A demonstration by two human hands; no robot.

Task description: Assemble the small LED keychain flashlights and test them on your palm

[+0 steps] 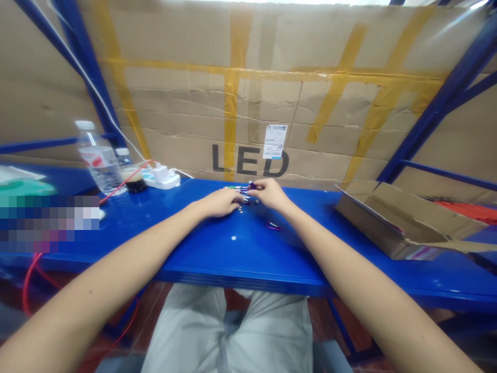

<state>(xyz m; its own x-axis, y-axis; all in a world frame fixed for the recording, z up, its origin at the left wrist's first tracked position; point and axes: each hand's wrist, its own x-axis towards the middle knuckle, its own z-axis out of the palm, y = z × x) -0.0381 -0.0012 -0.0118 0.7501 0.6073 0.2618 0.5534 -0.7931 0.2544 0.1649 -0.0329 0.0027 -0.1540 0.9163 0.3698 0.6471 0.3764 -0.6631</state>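
On the blue table (pixel 240 254), my right hand (pixel 269 192) pinches a small dark purple cylinder with a shiny end (pixel 252 185) between thumb and fingertips. My left hand (pixel 222 202) rests palm down just left of it, its fingers curled in over small items at the table's far side; what they grip is hidden. Thin coloured and silvery pieces (pixel 241 189) lie between and behind the two hands. Tiny shiny metal bits (pixel 240 210) sit by my left fingertips. Closer to me, below my right wrist, lies a purple carabiner (pixel 273 226).
An open cardboard box (pixel 373 223) stands at the right, with orange-red material (pixel 464 211) beyond it. At the left are a clear water bottle (pixel 99 160), a bottle of dark liquid (pixel 134 181) and a white power strip (pixel 165 178). A large LED carton (pixel 186 119) walls the back.
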